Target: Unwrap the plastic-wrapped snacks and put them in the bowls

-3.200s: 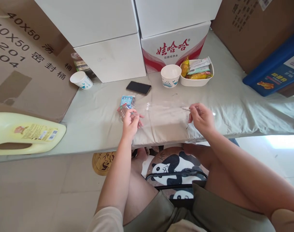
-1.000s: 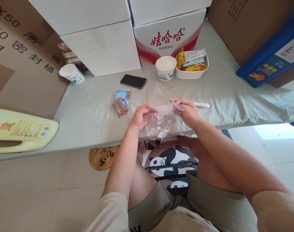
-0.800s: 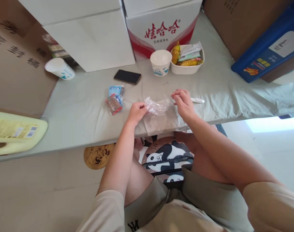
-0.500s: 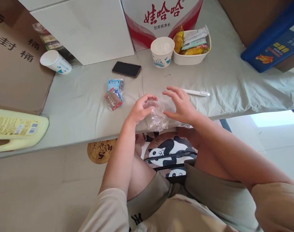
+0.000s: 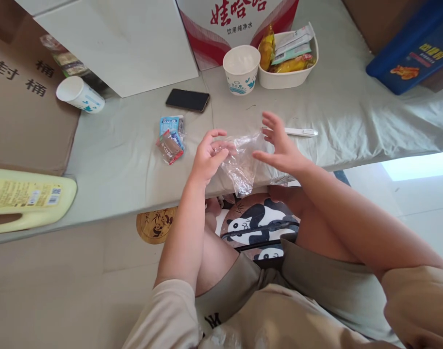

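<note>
A crinkled clear plastic bag hangs between my hands at the table's front edge, its lower end over the edge. My left hand has curled fingers and a thumb closed on the bag's left side. My right hand is open, fingers spread and thumb apart, beside the bag's right side; its fingertips are close to the film, and whether they touch it I cannot tell. Just behind the right hand lies a white utility knife, partly hidden by it. Several small snack packets lie left of my left hand.
Behind stand a paper cup and a white tub of packaged food. A black phone lies left of them. A second cup leans at the left. A yellow jug and a blue container flank the cloth-covered table.
My hands have moved slightly apart, the right one opening wider. The bag is more spread out between them. The whole view has shifted a little.
</note>
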Available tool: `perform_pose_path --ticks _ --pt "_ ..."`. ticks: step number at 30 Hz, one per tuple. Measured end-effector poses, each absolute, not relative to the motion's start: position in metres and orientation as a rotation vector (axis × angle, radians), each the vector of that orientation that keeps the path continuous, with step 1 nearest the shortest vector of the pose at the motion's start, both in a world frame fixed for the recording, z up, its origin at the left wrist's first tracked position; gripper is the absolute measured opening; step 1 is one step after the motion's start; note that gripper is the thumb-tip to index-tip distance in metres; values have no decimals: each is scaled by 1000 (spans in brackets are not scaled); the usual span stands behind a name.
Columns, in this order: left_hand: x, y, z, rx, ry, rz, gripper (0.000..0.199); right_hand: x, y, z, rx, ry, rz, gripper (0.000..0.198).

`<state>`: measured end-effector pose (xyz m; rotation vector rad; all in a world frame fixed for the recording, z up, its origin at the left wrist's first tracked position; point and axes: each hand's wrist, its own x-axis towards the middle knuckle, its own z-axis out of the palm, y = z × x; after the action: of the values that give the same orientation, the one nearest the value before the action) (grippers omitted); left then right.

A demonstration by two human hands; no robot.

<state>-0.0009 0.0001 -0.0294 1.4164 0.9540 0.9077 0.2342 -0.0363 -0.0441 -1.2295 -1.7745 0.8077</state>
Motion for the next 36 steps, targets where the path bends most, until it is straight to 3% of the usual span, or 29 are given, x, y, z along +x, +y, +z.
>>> perform_pose_path --ticks 4,9,13,18,22,25,29,33,36 --pt "-5 0 -26 1281 732 945 56 233 -40 -40 -1137 -1530 1062 97" --pt "-8 -2 -22 1117 737 912 62 216 -44 -27 -1039 -1262 1358 28" --pt "2 -10 -24 1057 763 846 54 207 -44 -23 -1005 -1070 1372 32" --pt "11 -13 -25 1070 985 809 20 209 -42 -23 -1150 -1066 1379 40" --pt "10 -12 -13 986 996 807 23 215 -46 -18 -1153 -1048 1501 40" --pt "8 -10 -6 858 897 864 8 221 -51 -9 -1016 -1020 1556 40" --pt "4 -5 -7 860 822 810 27 227 -50 0 -925 -979 1677 42" --pt "-1 -1 -16 1150 882 809 12 228 -44 -6 -1060 -937 1703 44" --pt "-3 4 -24 1287 1013 897 27 226 -41 -18 -1193 -925 1532 49"
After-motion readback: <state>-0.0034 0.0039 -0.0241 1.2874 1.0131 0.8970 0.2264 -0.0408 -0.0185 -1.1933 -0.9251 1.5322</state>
